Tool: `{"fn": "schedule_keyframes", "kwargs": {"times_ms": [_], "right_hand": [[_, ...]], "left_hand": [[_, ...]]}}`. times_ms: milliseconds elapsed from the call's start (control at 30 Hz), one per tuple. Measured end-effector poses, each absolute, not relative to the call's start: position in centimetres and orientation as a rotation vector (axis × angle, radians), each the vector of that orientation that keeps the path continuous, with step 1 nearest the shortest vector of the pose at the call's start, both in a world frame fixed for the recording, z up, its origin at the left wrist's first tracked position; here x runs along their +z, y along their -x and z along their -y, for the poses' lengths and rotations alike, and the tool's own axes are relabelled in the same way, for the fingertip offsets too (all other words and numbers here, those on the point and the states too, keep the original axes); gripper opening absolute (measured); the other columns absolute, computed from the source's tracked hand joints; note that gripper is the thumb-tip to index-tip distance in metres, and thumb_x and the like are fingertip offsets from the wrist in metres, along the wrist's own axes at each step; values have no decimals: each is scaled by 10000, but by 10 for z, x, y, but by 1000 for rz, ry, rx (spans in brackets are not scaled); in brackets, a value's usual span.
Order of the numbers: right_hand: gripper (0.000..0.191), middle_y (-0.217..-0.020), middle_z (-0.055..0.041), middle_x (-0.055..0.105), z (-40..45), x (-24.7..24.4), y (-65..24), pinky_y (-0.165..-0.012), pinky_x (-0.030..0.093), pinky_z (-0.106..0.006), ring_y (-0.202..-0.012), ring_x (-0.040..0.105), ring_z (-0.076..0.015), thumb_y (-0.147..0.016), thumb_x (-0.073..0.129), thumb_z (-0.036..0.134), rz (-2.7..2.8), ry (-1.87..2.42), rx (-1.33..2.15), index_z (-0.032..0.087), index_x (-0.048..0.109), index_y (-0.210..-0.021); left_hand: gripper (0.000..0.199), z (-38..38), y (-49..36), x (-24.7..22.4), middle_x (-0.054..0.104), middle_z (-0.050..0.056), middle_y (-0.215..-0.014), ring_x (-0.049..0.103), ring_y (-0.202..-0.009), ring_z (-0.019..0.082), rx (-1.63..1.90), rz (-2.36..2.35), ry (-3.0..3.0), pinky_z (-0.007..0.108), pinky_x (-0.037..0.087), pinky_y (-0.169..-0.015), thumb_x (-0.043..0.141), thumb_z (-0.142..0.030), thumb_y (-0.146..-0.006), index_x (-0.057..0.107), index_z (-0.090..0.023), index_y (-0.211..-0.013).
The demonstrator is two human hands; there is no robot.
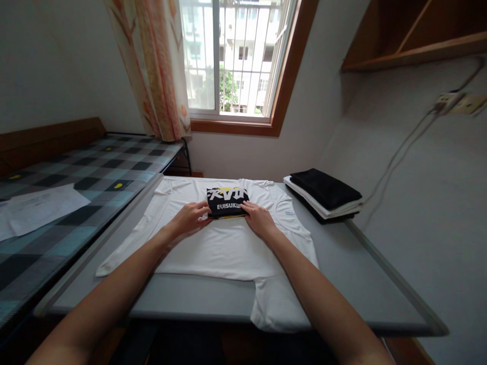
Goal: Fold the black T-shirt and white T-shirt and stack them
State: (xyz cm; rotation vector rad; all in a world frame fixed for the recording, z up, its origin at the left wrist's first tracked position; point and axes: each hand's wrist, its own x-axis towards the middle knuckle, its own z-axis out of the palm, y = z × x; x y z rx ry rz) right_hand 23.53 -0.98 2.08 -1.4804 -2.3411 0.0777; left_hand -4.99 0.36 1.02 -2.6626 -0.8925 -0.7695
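A white T-shirt (213, 248) lies spread sideways, its neckline to the right and one sleeve hanging over the near edge. Near its middle is a black panel (228, 207) with white lettering and bits of yellow. The panel's near edge looks raised in a fold. At the panel's left edge, my left hand (195, 215) has its fingers bent and closed on the fabric. My right hand (258, 215) grips at the right edge, its fingertips overlapping the lettering. Both thumbs are partly hidden.
The shirt rests on a grey table (373, 284). A stack of folded black and white clothes (323, 195) sits at its back right. To the left is a bed with a checked cover (125, 167) and papers (45, 205). Cables (399, 142) hang along the right wall.
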Motion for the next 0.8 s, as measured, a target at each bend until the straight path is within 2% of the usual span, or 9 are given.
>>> {"fn": "schedule_keyframes", "kwargs": {"times_ms": [433,633,800], "right_hand": [[467,-1381,-86,590,8,19,-236,-1098,422,-380,-1309,523,-212,-857,508,56,2329,1448,77,207,649,-1275],[469,-1377,-75,596,8,19,-236,-1098,420,-368,-1309,522,-209,-856,506,57,2335,1444,73,212,649,-1276],[467,-1381,-93,591,9,20,-235,-1100,411,-358,-1308,524,-209,-857,501,59,2332,1452,80,182,641,-1286]], "left_hand": [[210,-1,46,17,643,19,-786,571,-615,105,-672,910,2719,235,427,-609,566,-282,-907,687,-198,-759],[77,3,44,8,610,0,-808,547,-596,79,-953,1210,2830,206,433,-582,637,-259,-848,662,-189,-829],[66,1,45,4,577,-7,-815,535,-605,80,-982,1251,2851,211,447,-587,650,-244,-819,645,-189,-854]]}}
